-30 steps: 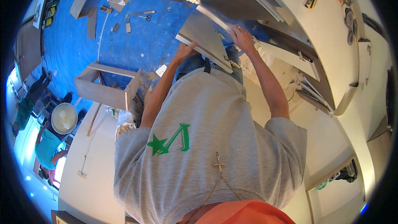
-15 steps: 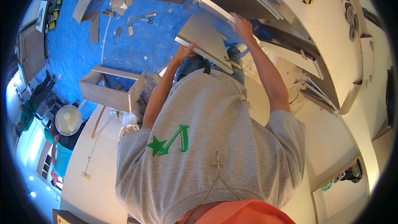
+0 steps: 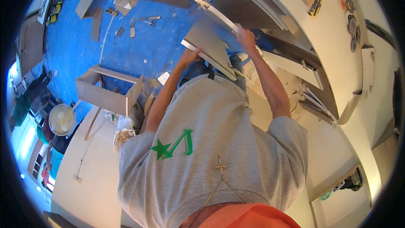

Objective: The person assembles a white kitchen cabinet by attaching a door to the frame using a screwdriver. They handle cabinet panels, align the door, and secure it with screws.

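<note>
My left hand (image 3: 190, 57) grips the left edge of a grey panel (image 3: 209, 44), its fingers closed round the pale edge. The panel is tilted in front of my legs, with small metal fittings near its lower right corner. To the upper right, my right hand (image 3: 245, 38) is closed on the near end of a long narrow white strip (image 3: 221, 18). The strip slants away to the upper left and ends in a rough tan tip; I cannot make out exactly what it is. A blurred gap separates strip and panel.
A blue sheet (image 3: 160, 50) covers the floor, with scissors (image 3: 153, 23) and small tools on it. An open wooden box frame (image 3: 105, 95) stands left, near a white bucket (image 3: 62, 119). Panels (image 3: 249, 6) lean at the far right. Other people (image 3: 52, 156) are at far left.
The view has shifted slightly, so the surroundings sit a little differently. Both hands keep their grips; the strip in my right hand has moved slightly nearer and rightward.
</note>
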{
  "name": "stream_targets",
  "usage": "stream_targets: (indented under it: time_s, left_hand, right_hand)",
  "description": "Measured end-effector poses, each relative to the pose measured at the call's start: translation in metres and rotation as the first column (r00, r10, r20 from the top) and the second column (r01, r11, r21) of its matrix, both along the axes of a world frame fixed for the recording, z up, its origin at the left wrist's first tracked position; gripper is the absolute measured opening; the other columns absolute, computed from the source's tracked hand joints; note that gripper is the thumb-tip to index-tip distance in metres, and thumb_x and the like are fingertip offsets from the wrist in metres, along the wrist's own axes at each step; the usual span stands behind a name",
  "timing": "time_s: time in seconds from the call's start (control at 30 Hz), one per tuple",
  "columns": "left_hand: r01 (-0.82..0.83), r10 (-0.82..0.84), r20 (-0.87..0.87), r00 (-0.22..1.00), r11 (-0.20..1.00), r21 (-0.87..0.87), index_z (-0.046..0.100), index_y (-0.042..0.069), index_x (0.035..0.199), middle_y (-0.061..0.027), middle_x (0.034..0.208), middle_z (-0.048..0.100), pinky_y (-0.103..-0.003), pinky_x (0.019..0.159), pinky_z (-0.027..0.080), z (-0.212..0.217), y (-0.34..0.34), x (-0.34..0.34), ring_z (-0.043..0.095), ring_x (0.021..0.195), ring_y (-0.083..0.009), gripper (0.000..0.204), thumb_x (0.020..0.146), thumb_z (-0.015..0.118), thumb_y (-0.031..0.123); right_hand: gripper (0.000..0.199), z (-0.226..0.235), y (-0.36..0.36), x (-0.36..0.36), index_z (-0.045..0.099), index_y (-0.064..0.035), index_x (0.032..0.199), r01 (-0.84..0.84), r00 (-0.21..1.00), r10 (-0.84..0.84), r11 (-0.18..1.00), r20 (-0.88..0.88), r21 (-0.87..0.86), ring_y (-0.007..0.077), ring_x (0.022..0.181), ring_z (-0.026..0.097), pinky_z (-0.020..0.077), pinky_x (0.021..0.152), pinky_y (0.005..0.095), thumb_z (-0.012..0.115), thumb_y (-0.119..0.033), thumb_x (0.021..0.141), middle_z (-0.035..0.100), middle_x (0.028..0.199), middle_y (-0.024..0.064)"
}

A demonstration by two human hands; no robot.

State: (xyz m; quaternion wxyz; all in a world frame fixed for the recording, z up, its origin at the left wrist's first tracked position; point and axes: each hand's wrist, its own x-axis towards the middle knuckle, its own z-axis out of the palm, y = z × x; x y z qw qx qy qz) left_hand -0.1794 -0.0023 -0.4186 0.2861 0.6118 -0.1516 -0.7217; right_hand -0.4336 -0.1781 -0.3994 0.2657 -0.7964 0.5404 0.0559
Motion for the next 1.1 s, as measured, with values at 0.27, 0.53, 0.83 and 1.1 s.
stream_targets:
  time_s: [0.27, 0.53, 0.83, 1.1]
  left_hand:
    - [-0.008, 0.008, 0.014, 1.000, 1.000, -0.001, 0.038, 0.006, 0.145, -0.0159, 0.136, 0.053, -0.050, 0.096, 0.053, 0.002, 0.002, 0.000, 0.057, 0.122, -0.0312, 0.076, 0.090, 0.070, 0.049]
    - [0.011, -0.011, -0.005, 1.000, 1.000, 0.018, 0.038, 0.006, 0.145, -0.0148, 0.135, 0.053, -0.049, 0.096, 0.054, 0.000, 0.002, 0.001, 0.058, 0.119, -0.0305, 0.078, 0.090, 0.070, 0.050]
    - [0.013, -0.013, -0.051, 0.999, 1.000, -0.001, 0.040, 0.003, 0.144, -0.0153, 0.135, 0.053, -0.045, 0.098, 0.053, -0.003, 0.001, 0.001, 0.058, 0.120, -0.0292, 0.075, 0.092, 0.068, 0.050]
    - [0.043, -0.045, -0.050, 0.998, 0.998, -0.037, 0.043, 0.000, 0.141, -0.0180, 0.132, 0.056, -0.045, 0.103, 0.049, 0.004, -0.005, 0.000, 0.058, 0.120, -0.0301, 0.076, 0.093, 0.063, 0.056]
  right_hand:
    - [0.037, 0.002, 0.019, 0.006, 0.058, -0.0195, 0.127, 0.017, 0.999, -0.017, 1.000, 0.027, 0.008, 0.0430, 0.085, 0.069, 0.0549, 0.074, 0.0523, 0.062, -0.035, 0.094, 0.072, 0.094, 0.0208]
    - [0.039, -0.003, 0.064, 0.012, 0.060, -0.0190, 0.126, 0.018, 0.994, -0.020, 1.000, 0.108, 0.022, 0.0409, 0.091, 0.069, 0.0544, 0.080, 0.0516, 0.064, -0.038, 0.093, 0.071, 0.105, 0.0174]
    - [0.044, 0.009, 0.078, 0.008, 0.062, -0.0162, 0.127, 0.051, 0.985, -0.066, 0.994, 0.161, 0.098, 0.0390, 0.099, 0.067, 0.0537, 0.086, 0.0489, 0.062, -0.045, 0.093, 0.071, 0.111, 0.0161]
    - [0.039, 0.038, 0.082, 0.009, 0.070, -0.0150, 0.116, 0.044, 0.939, -0.068, 0.996, 0.337, 0.079, 0.0370, 0.092, 0.069, 0.0545, 0.082, 0.0494, 0.059, -0.046, 0.094, 0.073, 0.103, 0.0132]
